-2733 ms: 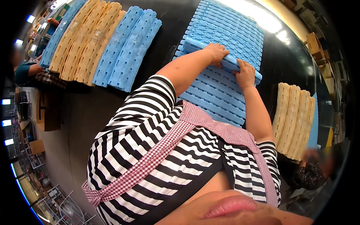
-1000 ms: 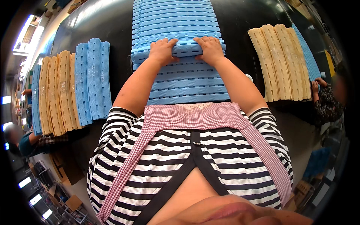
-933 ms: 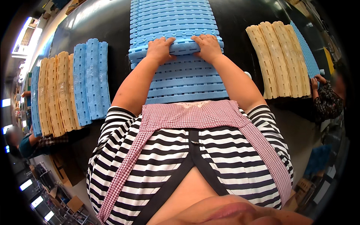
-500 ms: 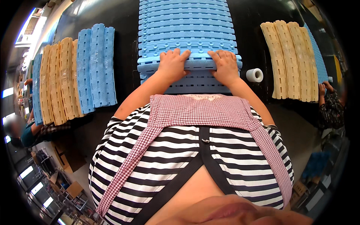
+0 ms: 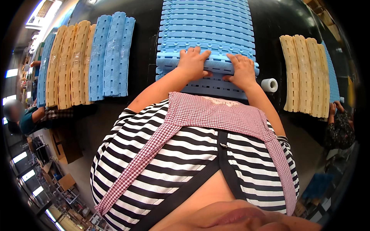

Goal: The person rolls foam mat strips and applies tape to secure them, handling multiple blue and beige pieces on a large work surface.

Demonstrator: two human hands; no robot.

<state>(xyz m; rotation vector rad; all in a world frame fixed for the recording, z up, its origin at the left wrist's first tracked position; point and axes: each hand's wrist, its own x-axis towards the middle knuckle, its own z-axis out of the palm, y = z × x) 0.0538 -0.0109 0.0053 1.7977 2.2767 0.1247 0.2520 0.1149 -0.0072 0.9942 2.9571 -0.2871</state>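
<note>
Matting [image 5: 208, 29], blue, probably light and bendy, is best held by the fold [image 5: 218, 66] we have under our half-curled left grip [image 5: 194, 64] and right grip [image 5: 241, 70].

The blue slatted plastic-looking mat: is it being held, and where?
Yes: the left hand and right hand hold the blue slatted plastic-looking mat by its raised near ridge, fingers over the top, thumbs below.
</note>
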